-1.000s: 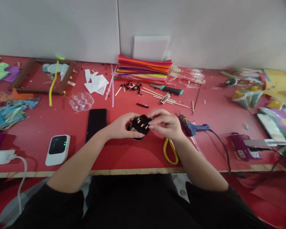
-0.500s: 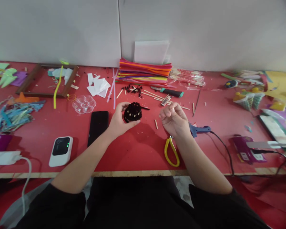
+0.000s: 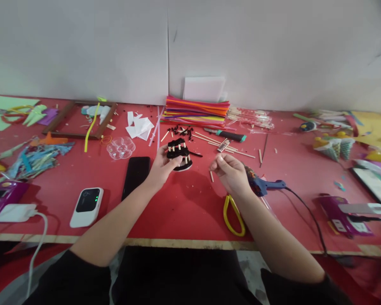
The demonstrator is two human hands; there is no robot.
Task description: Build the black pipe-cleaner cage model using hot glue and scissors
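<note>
My left hand (image 3: pixel 160 167) grips a small black craft piece (image 3: pixel 178 154) with short wooden pegs between its tiers and a white base, held just above the red table (image 3: pixel 184 203). My right hand (image 3: pixel 230 171) hovers to its right with the fingers curled in a loose pinch; whether anything is in them I cannot make out. A short wooden peg (image 3: pixel 211 176) lies on the table between the hands. Behind my right hand rests a blue hot glue gun (image 3: pixel 265 185), and yellow-handled scissors (image 3: pixel 232 213) lie under my right wrist.
A black phone (image 3: pixel 136 170) and a white pocket router (image 3: pixel 86 206) lie left of my arm. Farther back are wooden sticks (image 3: pixel 209 140), a stack of coloured pipe cleaners (image 3: pixel 195 111), a utility knife (image 3: pixel 228 134), a clear flower-shaped tray (image 3: pixel 120 147) and a wooden frame (image 3: pixel 79 120). Paper crafts crowd both sides.
My right hand let go of the black piece and drew back to the right. My left hand carried the piece away from me and turned it so the pegs show. The view tilted up.
</note>
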